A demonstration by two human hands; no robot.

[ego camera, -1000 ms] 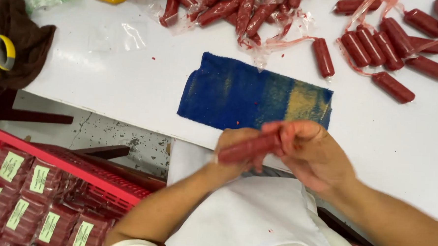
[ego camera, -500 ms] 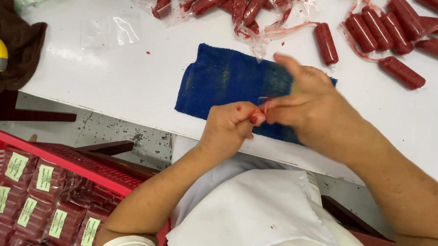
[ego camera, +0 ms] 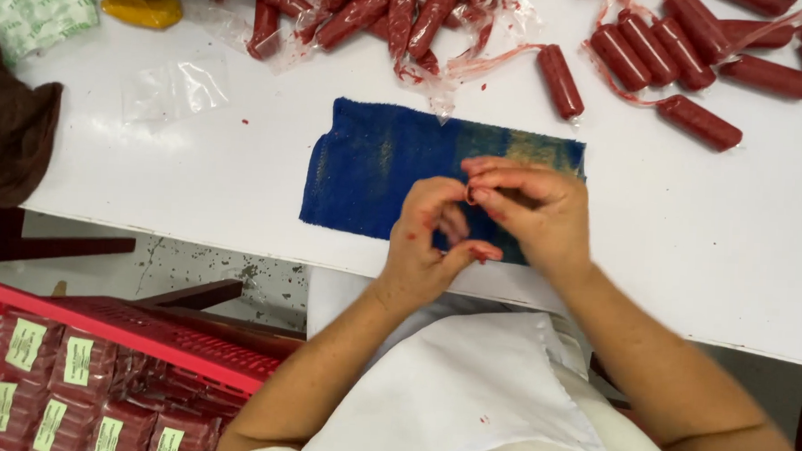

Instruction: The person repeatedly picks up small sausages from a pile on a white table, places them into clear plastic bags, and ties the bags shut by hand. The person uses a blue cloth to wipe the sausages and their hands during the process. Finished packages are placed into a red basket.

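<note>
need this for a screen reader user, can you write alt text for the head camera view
Seen from above, a person's left hand and right hand, fingertips stained red, meet over a blue cloth at the near edge of a white table. Red sausage-shaped sticks lie across the far side, and a red basket of labelled packs stands below left.

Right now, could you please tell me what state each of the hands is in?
Left hand: fingers curled over the blue towel; whether it holds anything cannot be told.
Right hand: fingertips pinched together, on what cannot be told.
</note>
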